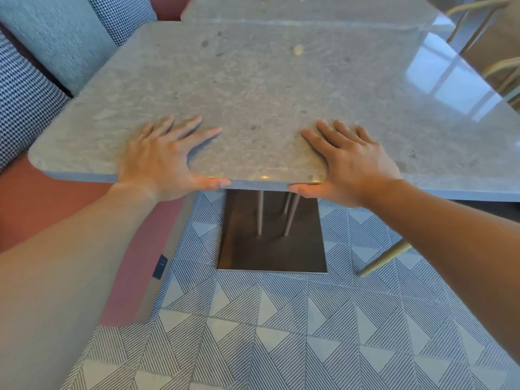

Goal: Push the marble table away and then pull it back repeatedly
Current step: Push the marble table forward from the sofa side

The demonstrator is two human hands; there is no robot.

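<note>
The grey marble table fills the upper half of the view, its near edge facing me. My left hand grips that near edge left of centre, fingers spread flat on top and thumb hooked under the rim. My right hand holds the same edge right of centre in the same way, thumb under the slab. Beneath the top, thin metal legs rise from a dark square base plate on the floor.
A red bench seat with grey and houndstooth cushions lies to the left. A second marble table butts against the far edge. Wooden chair legs stand at the right. The floor is patterned tile.
</note>
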